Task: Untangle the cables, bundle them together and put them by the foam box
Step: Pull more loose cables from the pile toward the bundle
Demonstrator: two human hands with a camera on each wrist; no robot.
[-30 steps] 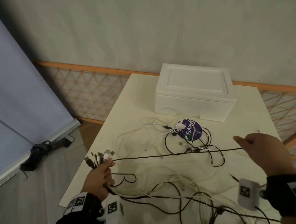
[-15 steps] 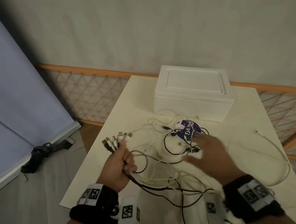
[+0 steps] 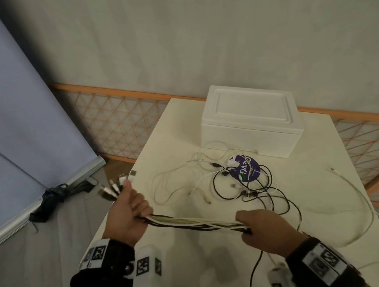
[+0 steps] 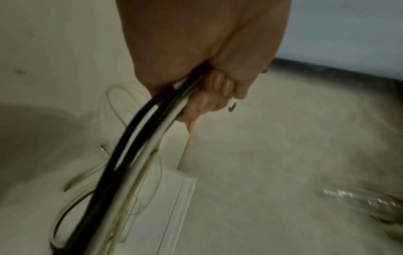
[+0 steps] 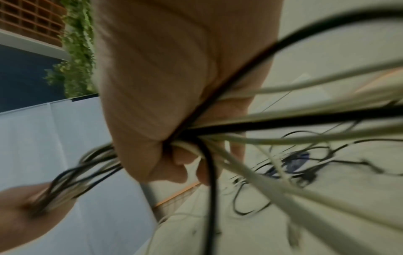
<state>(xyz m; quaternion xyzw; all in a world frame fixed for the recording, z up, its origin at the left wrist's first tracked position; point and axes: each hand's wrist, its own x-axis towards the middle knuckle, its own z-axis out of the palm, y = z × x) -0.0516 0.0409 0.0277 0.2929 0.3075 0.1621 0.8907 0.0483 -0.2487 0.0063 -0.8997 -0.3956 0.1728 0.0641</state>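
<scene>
Cables (image 3: 196, 221) pulled straight between two hands, over the near side of the worktop (image 3: 314, 177).

The left hand (image 3: 128, 214) is curled tight round one end of the cables, and their plugs (image 3: 116, 185) stick out past it like a fan. The right hand (image 3: 264, 228) is curled round the same black and white cables further along. From the right hand the loose ends hang down and spread out over the worktop. More cables lie in a messy heap (image 3: 245, 182) in the middle of the worktop, on top of a round purple sticker (image 3: 246, 169). One long white cable (image 3: 360, 198) lies by itself on the right side. The white foam box (image 3: 251, 119) sits at the far end of the worktop, just behind the heap, with its lid on.
</scene>
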